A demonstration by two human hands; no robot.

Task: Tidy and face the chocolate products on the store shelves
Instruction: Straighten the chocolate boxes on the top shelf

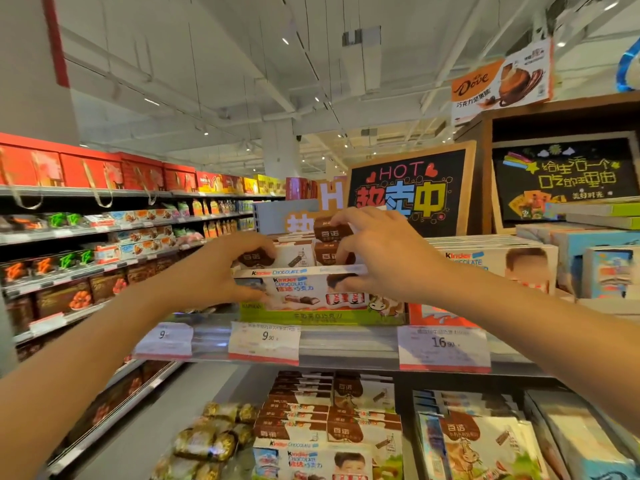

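In the head view, a Kinder chocolate box (298, 287) is gripped at its left end by the left hand (221, 268) and at its right end by the right hand (377, 258), fingers curled. It is held on the upper shelf (346, 348), long axis running left-right, both hands equally near.

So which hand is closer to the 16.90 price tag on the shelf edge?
Right. The right hand holds boxes above and slightly left of the 16.90 price tag; the left hand is farther left, on the Kinder box.
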